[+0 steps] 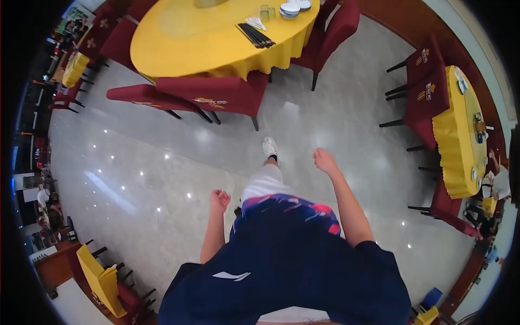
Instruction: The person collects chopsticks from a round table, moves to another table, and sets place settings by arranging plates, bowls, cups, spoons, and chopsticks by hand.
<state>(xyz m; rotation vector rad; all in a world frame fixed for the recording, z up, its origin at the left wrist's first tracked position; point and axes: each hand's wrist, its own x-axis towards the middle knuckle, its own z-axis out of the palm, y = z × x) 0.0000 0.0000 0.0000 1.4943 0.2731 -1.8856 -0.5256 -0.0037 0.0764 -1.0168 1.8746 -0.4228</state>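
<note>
My left hand (220,201) hangs beside my body above the grey floor, its fingers loosely bent and a little apart, with nothing seen in it. Ahead and to the right, my right hand (324,160) swings in the air with its fingers curled in; nothing shows in it. Neither hand touches anything. One white shoe (270,147) is stretched forward on the floor. In front of me stands a round table with a yellow cloth (179,38). It bears a row of black chopsticks (254,36), stacked bowls (290,10), and glasses (267,13).
Dark red chairs (216,96) line the near side of the round table, and another chair (333,38) stands at its right. To the right is a second yellow-covered table (452,157) with chairs (428,92). A person (499,183) is at the far right. Shiny grey floor (146,179) lies around me.
</note>
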